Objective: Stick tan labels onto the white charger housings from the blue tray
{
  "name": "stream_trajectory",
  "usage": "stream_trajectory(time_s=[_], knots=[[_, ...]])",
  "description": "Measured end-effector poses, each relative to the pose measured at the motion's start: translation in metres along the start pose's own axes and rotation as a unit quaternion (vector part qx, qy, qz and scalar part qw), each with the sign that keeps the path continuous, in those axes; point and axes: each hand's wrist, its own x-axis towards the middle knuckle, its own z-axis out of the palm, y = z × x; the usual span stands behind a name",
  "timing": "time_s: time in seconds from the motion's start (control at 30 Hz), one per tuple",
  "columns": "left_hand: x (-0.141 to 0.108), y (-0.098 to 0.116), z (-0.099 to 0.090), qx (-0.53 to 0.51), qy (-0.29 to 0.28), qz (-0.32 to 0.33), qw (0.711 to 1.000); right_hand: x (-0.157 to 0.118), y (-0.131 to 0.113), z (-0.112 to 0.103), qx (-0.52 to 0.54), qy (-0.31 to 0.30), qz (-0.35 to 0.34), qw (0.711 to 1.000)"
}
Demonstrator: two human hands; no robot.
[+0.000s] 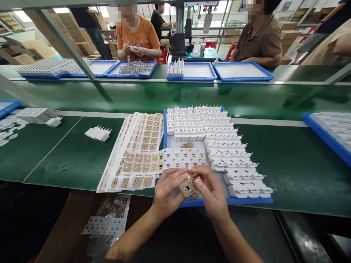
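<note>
My left hand (170,188) is closed around a power adapter (187,187), whose end face has a tan covering with a dark port opening in it. From the other side, my right hand (210,188) closes on the same adapter, its thumb at the edge of the tan face. Whether the right fingers also pinch loose film is hard to make out. Both hands are over the near edge of a blue tray (238,201) holding rows of white plug adapters (219,137). A partly used sticker sheet (185,155) reaches into the tray behind my hands.
Stacked sticker sheets (131,146) lie left of the tray; several white adapters (98,133) sit farther left. A box below (65,223) holds scrap sheets. Across the green conveyor (131,93) are blue trays (246,71) and co-workers, one in an orange shirt (145,34).
</note>
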Motion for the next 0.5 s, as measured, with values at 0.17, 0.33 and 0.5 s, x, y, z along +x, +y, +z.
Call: stream_trajectory(time_s=[0.17,0.33,0.5], knots=[[0.001,0.003,0.001,0.008,-0.027,-0.024,0.999,0.012,-0.011,-0.011,-0.189,-0.004,-0.161,0.969],[0.000,0.002,-0.001,0.018,-0.074,-0.129,0.989,-0.005,-0.005,-0.020,-0.222,0.011,-0.261,0.939],[-0.002,0.002,0.003,-0.020,-0.059,-0.183,0.981,-0.016,0.015,-0.039,-0.247,0.030,-0.133,0.960]])
